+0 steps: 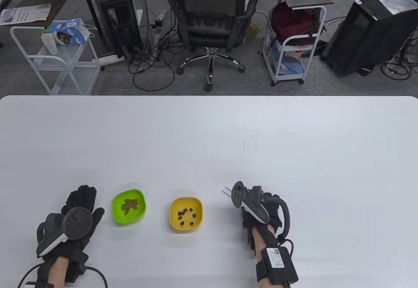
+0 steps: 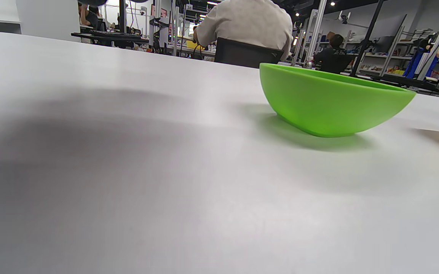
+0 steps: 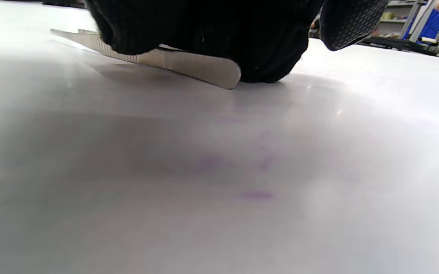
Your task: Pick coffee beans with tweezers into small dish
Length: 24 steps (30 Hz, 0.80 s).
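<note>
On a white counter [image 1: 209, 131], a person in black sensor gloves works at moving coffee beans by tweezers. The right hand [image 1: 261, 209], at about 4 o'clock on the counter, lies over the tweezers [image 1: 226, 191], whose two tips poke out toward 10 o'clock with a gap between them; in the right wrist view the tweezers' rounded rear end [image 3: 211, 72] rests on the counter beneath the gloved fingers [image 3: 204, 34]. Whether that grip is closed round the tool or merely resting on it cannot be told. The left hand [image 1: 76, 222], at 8 o'clock, lies flat and spread on the counter, holding nothing. Between the hands sit a yellow dish [image 1: 186, 214], at roughly 6 o'clock, with about eight dark coffee beans [image 1: 186, 214] ringed inside, and a green dish [image 1: 129, 206] to its 9 o'clock, holding a small heap of brownish pieces [image 1: 129, 205] too blurred to name. Which dish is the source is unclear, so progress is hard to judge; the tweezers carry no bean, and a further pick appears to lie ahead.
</note>
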Tool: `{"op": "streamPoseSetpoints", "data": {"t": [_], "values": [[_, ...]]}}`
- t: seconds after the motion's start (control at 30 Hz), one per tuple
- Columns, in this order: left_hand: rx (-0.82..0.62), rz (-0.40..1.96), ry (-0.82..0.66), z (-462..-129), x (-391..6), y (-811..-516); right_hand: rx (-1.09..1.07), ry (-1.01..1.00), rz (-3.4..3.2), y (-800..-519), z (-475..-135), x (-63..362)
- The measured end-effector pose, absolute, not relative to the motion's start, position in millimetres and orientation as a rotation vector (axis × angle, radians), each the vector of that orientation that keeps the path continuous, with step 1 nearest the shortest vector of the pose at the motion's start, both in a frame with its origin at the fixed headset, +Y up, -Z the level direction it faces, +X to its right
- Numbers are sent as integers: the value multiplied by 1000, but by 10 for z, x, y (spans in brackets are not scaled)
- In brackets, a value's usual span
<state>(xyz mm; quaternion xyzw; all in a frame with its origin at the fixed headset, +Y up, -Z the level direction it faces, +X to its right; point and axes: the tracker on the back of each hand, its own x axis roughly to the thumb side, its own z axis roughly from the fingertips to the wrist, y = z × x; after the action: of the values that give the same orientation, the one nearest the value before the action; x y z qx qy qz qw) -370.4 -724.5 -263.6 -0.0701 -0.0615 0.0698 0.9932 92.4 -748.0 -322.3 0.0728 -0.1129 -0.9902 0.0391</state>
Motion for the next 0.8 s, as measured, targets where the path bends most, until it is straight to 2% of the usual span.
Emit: {"op": "streamPoseSetpoints", "data": {"t": [0.13, 0.3, 0.53, 0.6, 0.63, 0.67, 0.8], "values": [[-148, 141, -130, -2634, -3696, -7246, 201, -514, -3156, -7289, -3181, 947], [-156, 130, -140, -2623, -3684, -7243, 81, -381, -3238, -7028, -2954, 996], [-163, 134, -155, -2573, -3666, -7216, 31, -91, -3241, -7145, -2673, 1170], [-163, 122, -155, -2562, -3659, -7214, -18, -222, -3263, -7162, -2661, 1215], [-153, 124, -153, -2557, -3663, -7202, -1, -210, -3297, -7150, -2641, 1242], [-141, 133, -151, -2557, -3670, -7188, 5, -106, -3324, -7144, -2636, 1266], [-121, 137, -148, -2551, -3676, -7181, -9, -104, -3305, -7134, -2620, 1258]]}}
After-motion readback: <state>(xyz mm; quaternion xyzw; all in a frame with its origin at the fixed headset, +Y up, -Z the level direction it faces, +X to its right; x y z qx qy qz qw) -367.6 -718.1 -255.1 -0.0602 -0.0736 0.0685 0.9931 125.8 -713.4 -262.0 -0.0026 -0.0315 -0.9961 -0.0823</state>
